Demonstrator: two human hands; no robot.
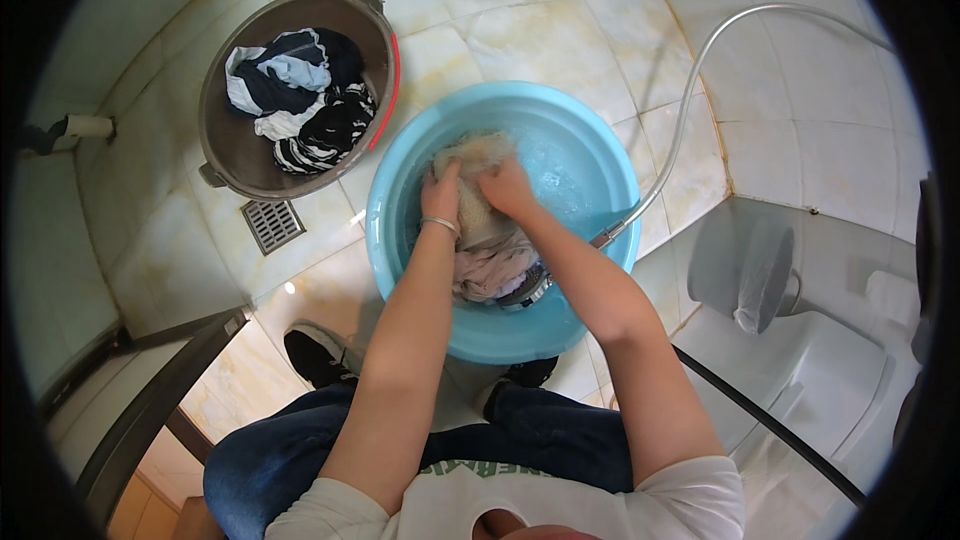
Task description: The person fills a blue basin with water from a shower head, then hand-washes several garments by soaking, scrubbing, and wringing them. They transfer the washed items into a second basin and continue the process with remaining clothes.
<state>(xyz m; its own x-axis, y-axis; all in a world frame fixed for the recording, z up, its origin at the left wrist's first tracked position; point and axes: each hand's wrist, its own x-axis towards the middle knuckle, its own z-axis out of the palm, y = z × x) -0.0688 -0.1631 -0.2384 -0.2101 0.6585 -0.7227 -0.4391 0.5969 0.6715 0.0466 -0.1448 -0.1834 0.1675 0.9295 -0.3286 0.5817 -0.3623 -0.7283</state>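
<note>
Both hands are inside a light blue plastic basin (525, 341) of water on the floor before me. My left hand (441, 193), with a bangle at the wrist, grips the left side of a beige wet cloth (476, 210). On its other side my right hand (506, 187) holds the same cloth, fingers partly hidden by it. Below the hands a pinkish garment (491, 266) lies bunched against a shower head (529, 289), whose metal hose (682, 112) runs over the basin's right rim. The water is rippled right of my right hand.
A brown bucket (214, 120) with dark, white and striped clothes (326, 127) stands at the upper left. Floor drains (274, 226) are set in the tiles. At the right are a grey bin (731, 270) and a white toilet (832, 367); a dark-framed door (161, 397) is at lower left.
</note>
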